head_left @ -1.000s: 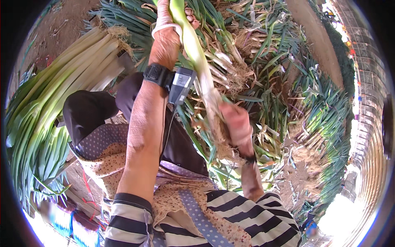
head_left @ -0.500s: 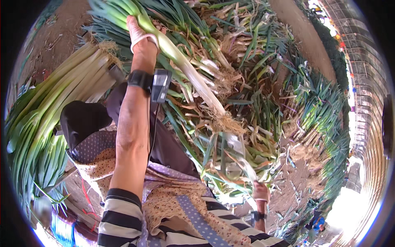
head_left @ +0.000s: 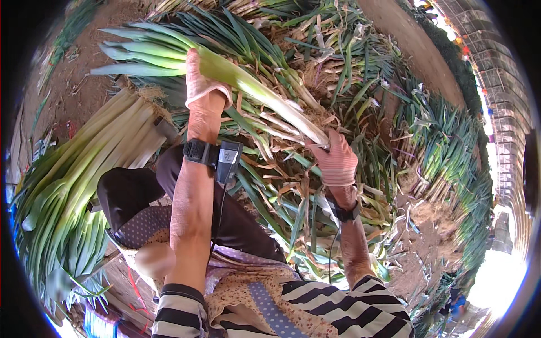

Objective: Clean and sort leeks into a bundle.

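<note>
A long leek lies slantwise in front of me, its green leaves fanning out to the upper left and its white shank running down to the right. My left hand, in a pale fingerless glove, is closed round the leek where the leaves begin. At the lower end, my right hand, wearing a pinkish glove, pinches the white shank by the roots. Its fingers cover most of that end. Beneath both hands spreads a heap of untrimmed leeks with dry leaves and stringy roots.
On my left, cleaned leeks lie stacked on a low support, roots toward the far side. Stripped leaves cover the ground before me. A long row of leeks curves along the right, beside bare soil.
My right hand has come up from the lower right, where it held stripped leaf, to the leek's root end. The leek and my left hand have shifted slightly, tilting the leek flatter.
</note>
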`<state>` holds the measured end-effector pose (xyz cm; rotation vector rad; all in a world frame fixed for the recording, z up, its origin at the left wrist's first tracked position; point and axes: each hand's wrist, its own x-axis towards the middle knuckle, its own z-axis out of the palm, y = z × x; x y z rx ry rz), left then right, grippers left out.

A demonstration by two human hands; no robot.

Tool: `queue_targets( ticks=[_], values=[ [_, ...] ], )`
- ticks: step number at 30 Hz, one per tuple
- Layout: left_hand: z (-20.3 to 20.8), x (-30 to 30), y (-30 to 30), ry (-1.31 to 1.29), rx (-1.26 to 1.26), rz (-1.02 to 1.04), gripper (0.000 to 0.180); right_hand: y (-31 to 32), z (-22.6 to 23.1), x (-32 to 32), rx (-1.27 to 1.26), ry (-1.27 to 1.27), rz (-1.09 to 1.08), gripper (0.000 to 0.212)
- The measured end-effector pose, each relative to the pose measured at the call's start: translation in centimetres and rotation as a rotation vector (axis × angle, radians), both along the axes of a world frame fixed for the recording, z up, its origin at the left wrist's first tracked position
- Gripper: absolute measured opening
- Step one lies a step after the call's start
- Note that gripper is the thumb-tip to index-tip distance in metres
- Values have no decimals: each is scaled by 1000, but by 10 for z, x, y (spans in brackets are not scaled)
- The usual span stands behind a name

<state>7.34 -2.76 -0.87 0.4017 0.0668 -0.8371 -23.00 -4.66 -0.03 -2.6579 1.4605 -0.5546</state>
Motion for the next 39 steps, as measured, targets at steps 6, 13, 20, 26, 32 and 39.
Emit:
queue_targets(
  ticks=[6,13,20,26,32,39],
  values=[
    [14,1,18,-114,-234,-144,52,25,25,-4,1167,-686,11,49],
    [20,-21,8,-79,68,-156,47,10,-9,24,-12,143,45,85],
    [18,-36,8,-155,35,-303,29,-4,20,106,-159,-148,259,79],
    [21,-36,13,-269,116,-348,25,-3,11,101,-319,-235,451,55],
    [13,-49,1,-223,-9,-326,27,5,5,90,-155,-406,576,30],
    [17,-30,1,-173,212,-152,31,59,30,26,1114,-1011,674,23]
  ],
)
